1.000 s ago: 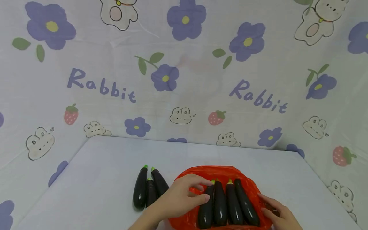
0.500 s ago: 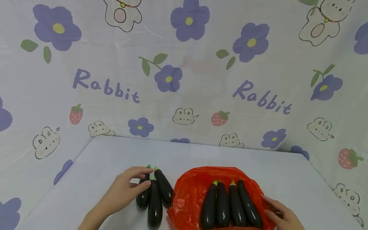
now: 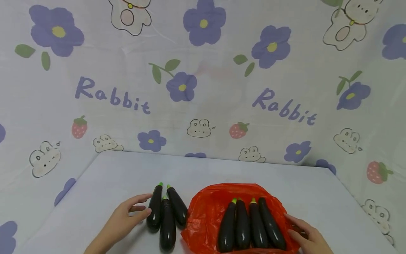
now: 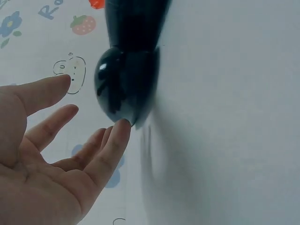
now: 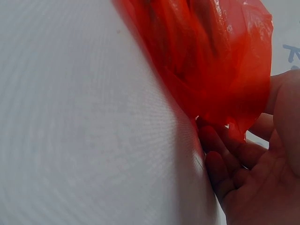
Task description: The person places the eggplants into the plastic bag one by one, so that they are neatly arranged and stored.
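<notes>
In the head view, my left hand (image 3: 125, 216) is beside the leftmost of three loose dark purple eggplants (image 3: 154, 209), thumb and fingers apart and fingertips right at its side. The left wrist view shows one fingertip at the rounded end of an eggplant (image 4: 123, 86). To the right lies a red plastic bag (image 3: 203, 218), its mouth spread, with several eggplants (image 3: 243, 225) side by side in it, green stem ends pointing away. My right hand (image 3: 309, 235) holds the bag's right edge, fingers bent at the red plastic (image 5: 220, 84); the bag partly hides them.
The white table (image 3: 133, 173) carries the loose eggplants and the bag. Behind it hangs a pale cloth (image 3: 219, 106) printed with purple flowers, rabbits, strawberries and lettering. The bag's left rim is close to the rightmost loose eggplant (image 3: 177, 206).
My left hand has moved left from above the bag, past the loose eggplants, to the leftmost one's outer side. My right hand stays at the bag, whose contents look unchanged.
</notes>
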Tool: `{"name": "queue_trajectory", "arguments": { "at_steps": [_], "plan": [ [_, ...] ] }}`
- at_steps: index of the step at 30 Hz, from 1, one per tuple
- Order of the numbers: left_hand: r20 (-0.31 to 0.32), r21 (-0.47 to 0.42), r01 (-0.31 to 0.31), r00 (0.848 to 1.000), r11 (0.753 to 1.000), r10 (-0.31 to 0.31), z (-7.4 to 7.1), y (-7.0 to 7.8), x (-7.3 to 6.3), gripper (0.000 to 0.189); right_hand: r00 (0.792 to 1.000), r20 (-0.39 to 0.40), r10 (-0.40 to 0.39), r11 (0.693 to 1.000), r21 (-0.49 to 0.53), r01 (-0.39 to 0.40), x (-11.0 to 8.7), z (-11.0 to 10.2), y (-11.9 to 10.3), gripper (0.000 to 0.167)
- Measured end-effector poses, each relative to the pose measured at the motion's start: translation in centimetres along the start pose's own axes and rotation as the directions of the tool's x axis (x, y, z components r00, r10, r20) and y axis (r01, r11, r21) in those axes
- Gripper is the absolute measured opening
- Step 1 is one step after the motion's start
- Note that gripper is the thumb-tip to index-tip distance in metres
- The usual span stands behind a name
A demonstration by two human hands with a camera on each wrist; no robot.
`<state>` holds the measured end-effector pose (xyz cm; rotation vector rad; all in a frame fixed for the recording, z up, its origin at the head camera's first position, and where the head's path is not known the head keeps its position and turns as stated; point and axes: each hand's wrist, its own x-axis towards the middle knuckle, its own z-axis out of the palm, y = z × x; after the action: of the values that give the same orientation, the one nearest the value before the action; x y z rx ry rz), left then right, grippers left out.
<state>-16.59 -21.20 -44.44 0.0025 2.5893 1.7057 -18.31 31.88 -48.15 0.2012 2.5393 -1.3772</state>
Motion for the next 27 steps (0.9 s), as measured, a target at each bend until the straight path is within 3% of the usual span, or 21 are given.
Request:
{"name": "queue_trajectory", "arguments": {
  "at_steps": [6, 14, 19, 27],
  "plan": [
    [-0.019, 0.03, 0.002, 1.0, 1.0, -0.001, 0.0, -0.8, 0.2, 0.053, 1.0, 0.007, 0.009, 1.0, -0.001, -0.009, 0.1, 0.1, -0.2, 0.057],
    [-0.036, -0.021, 0.0, 0.999, 1.0, 0.0, 0.5, -1.1, 0.1, 0.049, 1.0, 0.003, 0.002, 1.0, -0.001, -0.002, -0.1, 0.1, -0.4, 0.057],
    [-0.008, -0.046, -0.009, 1.0, 0.999, 0.008, 0.8, -1.3, 0.1, 0.05, 1.0, -0.001, 0.002, 1.0, 0.001, -0.002, -0.2, 0.2, -0.4, 0.056],
    [0.024, -0.054, 0.037, 0.999, 0.998, -0.036, 1.2, -1.3, 0.3, 0.054, 1.0, -0.003, -0.021, 1.0, -0.009, 0.021, -0.2, -0.1, 0.0, 0.057]
  ]
}}
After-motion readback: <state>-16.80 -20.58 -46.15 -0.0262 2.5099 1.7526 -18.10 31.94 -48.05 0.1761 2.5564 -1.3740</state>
